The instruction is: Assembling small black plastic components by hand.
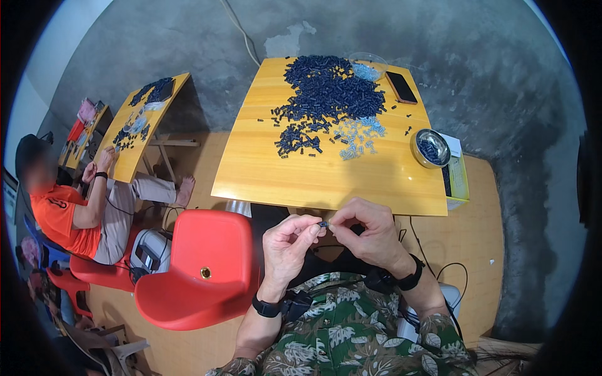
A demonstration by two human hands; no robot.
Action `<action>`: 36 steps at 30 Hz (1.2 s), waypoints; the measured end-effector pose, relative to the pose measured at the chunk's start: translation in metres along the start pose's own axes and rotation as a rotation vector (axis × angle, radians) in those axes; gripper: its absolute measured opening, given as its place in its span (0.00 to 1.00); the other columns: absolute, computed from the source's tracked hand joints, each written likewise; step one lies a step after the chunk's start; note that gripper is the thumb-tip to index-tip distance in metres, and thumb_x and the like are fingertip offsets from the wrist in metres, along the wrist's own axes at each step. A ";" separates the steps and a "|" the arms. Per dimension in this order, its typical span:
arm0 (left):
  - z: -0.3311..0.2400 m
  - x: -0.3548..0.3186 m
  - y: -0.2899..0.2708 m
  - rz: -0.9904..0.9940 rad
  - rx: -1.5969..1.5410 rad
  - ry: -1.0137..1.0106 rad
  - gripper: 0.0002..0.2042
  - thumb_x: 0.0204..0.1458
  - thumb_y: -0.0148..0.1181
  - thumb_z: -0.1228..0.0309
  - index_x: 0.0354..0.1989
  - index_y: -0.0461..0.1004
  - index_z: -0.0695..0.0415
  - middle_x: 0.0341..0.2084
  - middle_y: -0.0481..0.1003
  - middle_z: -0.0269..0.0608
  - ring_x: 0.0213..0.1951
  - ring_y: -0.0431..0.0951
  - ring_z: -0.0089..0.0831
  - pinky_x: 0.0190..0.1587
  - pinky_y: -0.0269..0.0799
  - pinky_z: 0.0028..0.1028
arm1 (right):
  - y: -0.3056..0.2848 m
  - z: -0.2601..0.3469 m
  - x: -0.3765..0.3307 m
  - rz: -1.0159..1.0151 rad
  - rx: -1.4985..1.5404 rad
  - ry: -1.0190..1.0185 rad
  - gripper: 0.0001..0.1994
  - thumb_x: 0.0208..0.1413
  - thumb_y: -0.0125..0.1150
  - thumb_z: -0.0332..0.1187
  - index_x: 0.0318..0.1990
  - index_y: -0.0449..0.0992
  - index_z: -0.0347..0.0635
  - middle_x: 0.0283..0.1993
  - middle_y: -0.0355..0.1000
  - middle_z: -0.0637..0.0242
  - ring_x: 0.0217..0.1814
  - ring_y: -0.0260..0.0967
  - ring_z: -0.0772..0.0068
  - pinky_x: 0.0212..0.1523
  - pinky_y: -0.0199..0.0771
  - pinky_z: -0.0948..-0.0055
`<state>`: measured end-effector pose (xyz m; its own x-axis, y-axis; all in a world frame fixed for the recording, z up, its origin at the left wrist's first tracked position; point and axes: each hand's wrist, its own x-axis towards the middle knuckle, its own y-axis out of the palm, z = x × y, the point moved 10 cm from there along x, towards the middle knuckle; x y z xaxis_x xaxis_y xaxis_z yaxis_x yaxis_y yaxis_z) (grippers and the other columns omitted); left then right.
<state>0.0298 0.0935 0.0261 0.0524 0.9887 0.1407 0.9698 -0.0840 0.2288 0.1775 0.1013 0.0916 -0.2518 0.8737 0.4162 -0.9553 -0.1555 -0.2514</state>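
Fingers of a person's left hand (285, 249) are pinching a small black part (323, 224), held just off the near edge of a yellow wooden table (269, 178). Thumb and forefinger of the right hand (371, 230) are meeting at the part's right end; whether they are gripping it or another tiny piece, I cannot tell. On the table, a large heap of black parts (332, 94) is lying beyond the hands, clear pieces (356, 139) are lying beside it, and a metal bowl (443, 143) is holding more parts at the right edge.
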 end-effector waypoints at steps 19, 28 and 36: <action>0.000 0.001 0.001 0.040 -0.124 0.010 0.08 0.57 0.59 0.80 0.45 0.78 0.64 0.34 0.79 0.41 0.36 0.80 0.24 0.38 0.75 0.21 | 0.007 -0.029 -0.005 0.000 0.329 0.178 0.06 0.50 0.64 0.17 0.34 0.76 0.35 0.33 0.76 0.65 0.34 0.75 0.79 0.36 0.76 0.80; 0.009 -0.001 0.000 0.021 -0.211 -0.059 0.08 0.57 0.59 0.78 0.44 0.78 0.64 0.32 0.81 0.43 0.33 0.79 0.23 0.36 0.75 0.21 | 0.002 0.016 -0.008 -0.060 -0.138 -0.285 0.08 0.46 0.65 0.17 0.31 0.75 0.39 0.30 0.75 0.65 0.31 0.74 0.74 0.32 0.73 0.77; -0.001 -0.001 0.003 0.012 -0.072 0.026 0.08 0.57 0.59 0.79 0.44 0.78 0.63 0.32 0.79 0.39 0.32 0.78 0.22 0.36 0.74 0.20 | 0.006 -0.027 -0.013 -0.091 0.272 0.049 0.05 0.53 0.62 0.19 0.34 0.72 0.38 0.32 0.73 0.71 0.33 0.72 0.85 0.33 0.74 0.82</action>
<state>0.0325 0.0922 0.0275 0.0572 0.9841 0.1684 0.9494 -0.1058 0.2958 0.1792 0.1015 0.0605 -0.1619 0.9098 0.3821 -0.9817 -0.1880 0.0316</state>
